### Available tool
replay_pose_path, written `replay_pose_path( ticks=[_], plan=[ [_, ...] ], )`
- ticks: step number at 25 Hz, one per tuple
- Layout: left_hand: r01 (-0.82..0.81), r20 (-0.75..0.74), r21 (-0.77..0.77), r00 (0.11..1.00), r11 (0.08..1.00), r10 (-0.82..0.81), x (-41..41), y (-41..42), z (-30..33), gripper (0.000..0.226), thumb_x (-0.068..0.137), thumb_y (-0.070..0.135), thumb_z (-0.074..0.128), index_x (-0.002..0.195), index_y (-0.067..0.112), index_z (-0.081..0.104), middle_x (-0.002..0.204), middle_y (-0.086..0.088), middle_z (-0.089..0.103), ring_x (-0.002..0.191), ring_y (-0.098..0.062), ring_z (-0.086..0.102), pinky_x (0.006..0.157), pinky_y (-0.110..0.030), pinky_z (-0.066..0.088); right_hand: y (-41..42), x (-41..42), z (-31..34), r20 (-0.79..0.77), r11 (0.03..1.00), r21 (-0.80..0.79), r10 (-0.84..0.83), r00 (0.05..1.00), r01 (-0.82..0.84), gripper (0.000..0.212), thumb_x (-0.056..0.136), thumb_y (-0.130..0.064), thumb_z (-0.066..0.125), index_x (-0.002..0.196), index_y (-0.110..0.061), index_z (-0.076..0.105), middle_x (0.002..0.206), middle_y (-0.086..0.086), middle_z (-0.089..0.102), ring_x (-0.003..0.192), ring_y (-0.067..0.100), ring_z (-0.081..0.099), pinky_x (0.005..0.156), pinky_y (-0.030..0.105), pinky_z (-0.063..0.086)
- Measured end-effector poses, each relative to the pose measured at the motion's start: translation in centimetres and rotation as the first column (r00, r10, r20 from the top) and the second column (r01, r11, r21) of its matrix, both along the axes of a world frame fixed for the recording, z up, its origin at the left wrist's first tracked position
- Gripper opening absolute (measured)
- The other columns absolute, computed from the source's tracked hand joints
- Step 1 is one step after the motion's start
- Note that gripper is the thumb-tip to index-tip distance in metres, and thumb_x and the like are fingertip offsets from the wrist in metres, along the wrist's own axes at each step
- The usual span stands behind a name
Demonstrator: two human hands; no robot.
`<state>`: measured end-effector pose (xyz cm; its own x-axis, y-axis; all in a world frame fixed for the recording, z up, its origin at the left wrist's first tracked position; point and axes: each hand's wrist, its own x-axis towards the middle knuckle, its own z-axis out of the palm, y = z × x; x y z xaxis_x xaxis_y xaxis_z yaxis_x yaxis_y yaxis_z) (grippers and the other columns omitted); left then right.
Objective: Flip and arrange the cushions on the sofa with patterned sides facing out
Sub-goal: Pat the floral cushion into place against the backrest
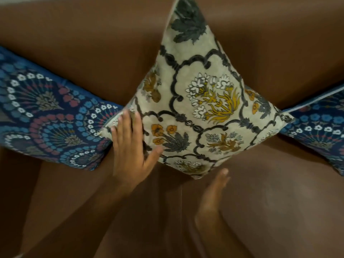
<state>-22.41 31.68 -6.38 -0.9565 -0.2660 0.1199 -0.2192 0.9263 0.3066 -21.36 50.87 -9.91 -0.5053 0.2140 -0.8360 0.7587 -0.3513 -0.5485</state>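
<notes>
Cream cushion: woven cloth, matt, printed with grey and mustard flowers. Left blue cushion and right blue cushion: matt printed cloth. Brown sofa: smooth covering, faint sheen.

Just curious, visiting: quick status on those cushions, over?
Left hand flat on cream floral cushion, open. Right hand open below its bottom corner. Cushion stands on point, pattern out, between two blue cushions. Nothing in the way.
</notes>
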Motion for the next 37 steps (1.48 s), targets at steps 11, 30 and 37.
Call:
replay_pose_path(
  ticks=[11, 30, 37],
  plan=[
    [-0.350, -0.111, -0.096, 0.934, 0.932, 0.339, 5.7, -36.7, 5.7, 0.086, 0.096, 0.071, 0.035, 0.158, 0.014, 0.019, 0.160, -0.021, 0.033, 0.149, -0.037, 0.030, 0.120, -0.058, 0.023, -22.0, 2.4, 0.8, -0.071, 0.777, -0.311, 0.555, 0.829, -0.547, 0.086, 0.063, -0.082, 0.051, 0.136, -0.037, 0.054, 0.144, -0.004, 0.059, 0.125, 0.018, 0.058, 0.107, 0.050, 0.043],
    [-0.118, -0.308, 0.130, 0.939, 0.985, 0.153, 10.4, -45.8, 4.4, 0.090, 0.093, 0.074, 0.036, 0.145, 0.001, 0.038, 0.143, -0.014, 0.052, 0.129, -0.018, 0.050, 0.106, -0.032, 0.042, -38.0, 4.7, 0.6, -0.315, 0.960, -0.132, 0.196, 0.928, -0.248, 0.089, 0.080, -0.072, 0.039, 0.157, -0.029, 0.027, 0.158, 0.002, 0.044, 0.138, 0.018, 0.047, 0.113, 0.047, 0.040],
    [-0.027, -0.296, -0.331, 0.952, 0.943, -0.077, 7.2, -45.0, -0.7, 0.094, 0.092, 0.074, 0.033, 0.154, 0.006, 0.016, 0.158, -0.037, 0.024, 0.149, -0.049, 0.022, 0.122, -0.061, 0.013, -45.0, 0.3, -0.6, -0.378, 0.975, 0.139, -0.108, 0.919, 0.171, 0.089, 0.093, -0.059, 0.049, 0.160, -0.021, 0.005, 0.161, 0.013, 0.030, 0.142, 0.031, 0.040, 0.114, 0.049, 0.037]
  ],
)
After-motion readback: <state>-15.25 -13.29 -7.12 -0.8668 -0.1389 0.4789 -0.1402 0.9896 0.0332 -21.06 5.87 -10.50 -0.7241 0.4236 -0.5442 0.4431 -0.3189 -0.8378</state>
